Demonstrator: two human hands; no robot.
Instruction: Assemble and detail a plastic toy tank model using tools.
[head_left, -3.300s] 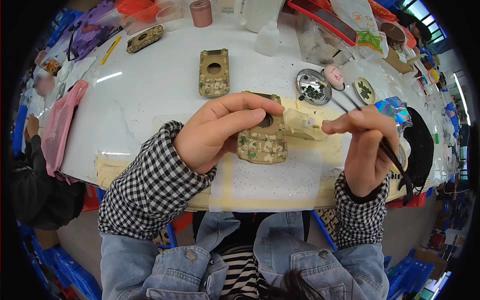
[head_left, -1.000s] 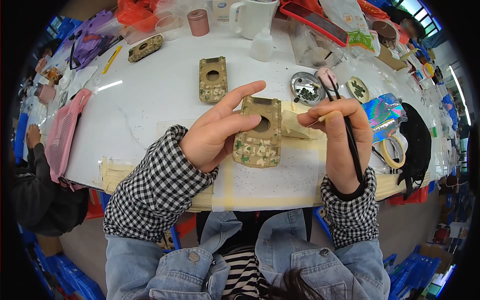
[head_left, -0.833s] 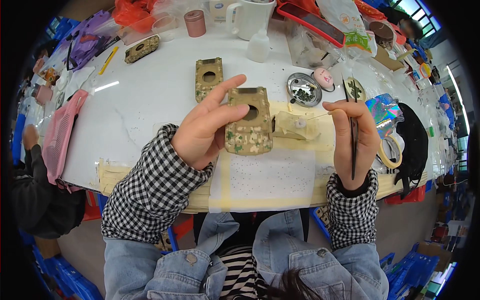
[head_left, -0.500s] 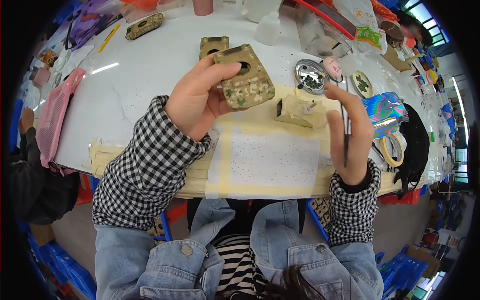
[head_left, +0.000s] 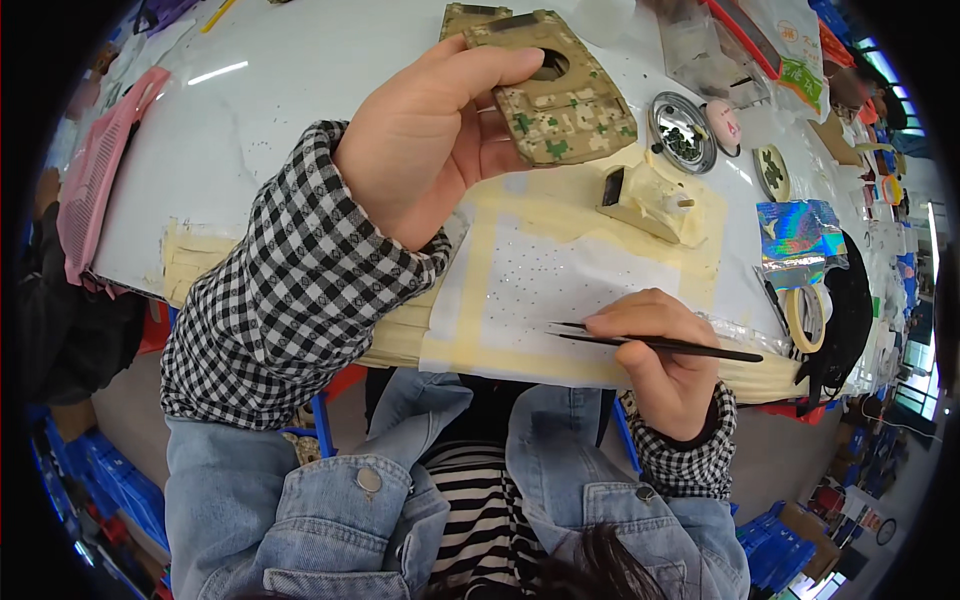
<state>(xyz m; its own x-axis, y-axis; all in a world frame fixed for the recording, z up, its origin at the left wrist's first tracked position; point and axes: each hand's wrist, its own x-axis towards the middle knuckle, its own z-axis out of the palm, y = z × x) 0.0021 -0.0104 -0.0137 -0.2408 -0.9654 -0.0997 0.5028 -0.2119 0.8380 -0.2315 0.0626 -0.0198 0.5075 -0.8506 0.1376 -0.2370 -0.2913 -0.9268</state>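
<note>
My left hand (head_left: pixel 420 130) is closed on a camouflage-painted model part (head_left: pixel 575 110), a flat tan piece with green and brown patches and a round hole. The thumb lies across its top by the hole. In my right hand (head_left: pixel 665 375) is a pair of black tweezers (head_left: pixel 700 349), held low over a white sheet (head_left: pixel 510 350) scattered with tiny dark specks. The tweezer tips are slightly apart, and I cannot make out anything between them. Behind the sheet sits a cream-coloured block (head_left: pixel 650 205) with a short peg on its side.
A round silver dish (head_left: pixel 655 135) with dark green bits stands beside a pink egg-shaped object (head_left: pixel 724 125). To the right lie a holographic pouch (head_left: pixel 800 230) and a tape roll (head_left: pixel 807 325). A second camouflage part (head_left: pixel 465 18) is farther back. At left is a pink basket (head_left: pixel 105 175).
My right hand has come down to the sheet, with the tweezers turned from upright to nearly level. The left hand keeps the model part, now higher and farther right in view.
</note>
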